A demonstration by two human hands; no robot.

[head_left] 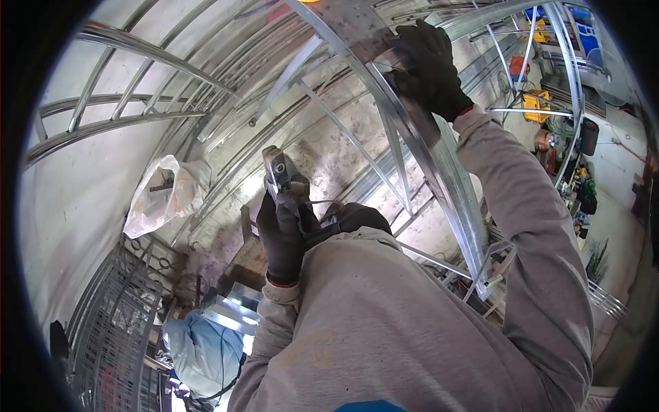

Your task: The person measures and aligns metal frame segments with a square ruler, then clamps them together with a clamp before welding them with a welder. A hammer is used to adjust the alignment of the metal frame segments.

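Observation:
My left hand point(281, 240), in a black glove, is closed around a power tool with a silver metal head, which looks like an angle grinder point(276, 168). The tool points upward, away from the metalwork. Higher up on the right, my gloved right hand point(427, 65) lies over the upper part of a metal frame point(412, 134), its fingers bent around the metal. Shiny flat and angled bars make up this frame, which slants down to the lower right. Part of my right fingers' contact is hidden by the glove. A dark gloved shape or shoe point(364, 218) shows beside my torso.
Polished tube railings point(151, 55) lean on the left wall. A white plastic bag point(168, 192) hangs below them. Long metal bars lie across the floor. At lower left, another person in blue point(202, 353) bends near metal grilles point(113, 329). Yellow bins point(535, 105) and tools stand at right.

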